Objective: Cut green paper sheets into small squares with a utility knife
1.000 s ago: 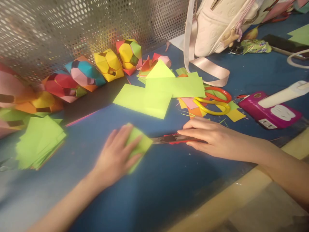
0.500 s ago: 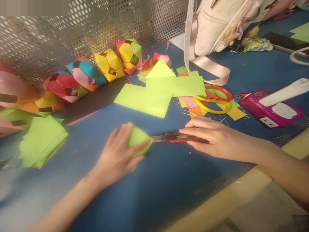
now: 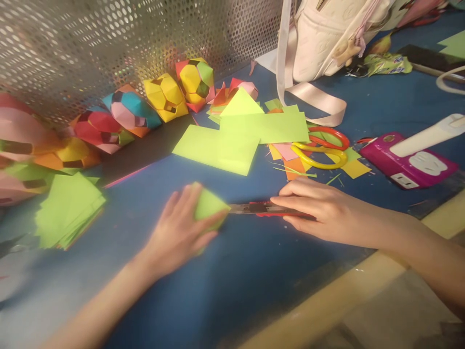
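Observation:
My left hand [image 3: 178,228] lies with its fingers spread on a green paper piece [image 3: 209,207], pressing it to the blue table [image 3: 232,271]. My right hand [image 3: 327,208] is closed around a red utility knife [image 3: 267,208], whose blade points left and reaches the right corner of that paper. Beyond my hands, larger light green sheets [image 3: 240,140] overlap one another. A stack of green paper [image 3: 69,211] lies to the left.
Folded paper shapes [image 3: 166,97] line the perforated metal panel [image 3: 232,34]. Scissors with red and yellow handles [image 3: 321,157] lie on paper scraps [image 3: 356,168]. A purple power adapter [image 3: 409,162] is at right, a pale backpack [image 3: 319,43] behind.
The view has shifted very slightly. Both hands keep nearly the same positions, with the left on the green paper and the right around the knife.

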`<state>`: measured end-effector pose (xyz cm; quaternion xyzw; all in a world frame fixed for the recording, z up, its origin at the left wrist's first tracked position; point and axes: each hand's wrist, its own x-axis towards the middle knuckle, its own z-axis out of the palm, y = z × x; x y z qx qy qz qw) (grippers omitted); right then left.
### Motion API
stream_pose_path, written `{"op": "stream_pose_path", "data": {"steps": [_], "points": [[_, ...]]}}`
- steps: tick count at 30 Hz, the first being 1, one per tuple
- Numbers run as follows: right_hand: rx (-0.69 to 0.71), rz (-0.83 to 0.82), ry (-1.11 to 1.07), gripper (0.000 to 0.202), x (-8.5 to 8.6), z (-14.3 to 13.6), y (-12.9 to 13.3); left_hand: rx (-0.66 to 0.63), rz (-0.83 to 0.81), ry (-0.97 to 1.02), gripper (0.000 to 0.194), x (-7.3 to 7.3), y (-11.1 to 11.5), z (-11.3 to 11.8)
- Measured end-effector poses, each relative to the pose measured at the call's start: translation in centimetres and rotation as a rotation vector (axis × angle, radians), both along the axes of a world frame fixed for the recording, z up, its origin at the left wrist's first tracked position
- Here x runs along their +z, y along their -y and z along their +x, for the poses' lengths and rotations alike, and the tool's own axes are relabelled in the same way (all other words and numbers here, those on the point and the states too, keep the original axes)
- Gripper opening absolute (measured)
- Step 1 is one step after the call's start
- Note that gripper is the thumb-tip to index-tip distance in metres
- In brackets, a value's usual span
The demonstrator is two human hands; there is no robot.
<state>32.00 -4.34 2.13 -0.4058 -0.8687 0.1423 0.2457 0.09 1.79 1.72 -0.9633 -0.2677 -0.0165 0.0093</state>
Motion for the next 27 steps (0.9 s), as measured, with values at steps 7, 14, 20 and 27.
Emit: {"op": "stream_pose_path", "data": {"steps": [7,14,20,27], "points": [[0.005,-0.057,-0.005,0.025,0.12,-0.14,0.35,0.001,-0.005,0.024,0.046,-0.06,-0.06,0.02],[0.018,-0.051,-0.002,0.025,0.11,-0.19,0.42,0.013,-0.019,0.016,0.046,-0.08,-0.06,-0.01],[0.033,-0.061,-0.001,0.024,-0.01,-0.28,0.45,0.008,-0.02,0.021,0.047,-0.01,-0.05,0.07],[0.048,-0.088,0.006,0.024,0.15,-0.39,0.49,0.009,-0.029,0.022,0.046,-0.01,-0.09,0.05]]}}
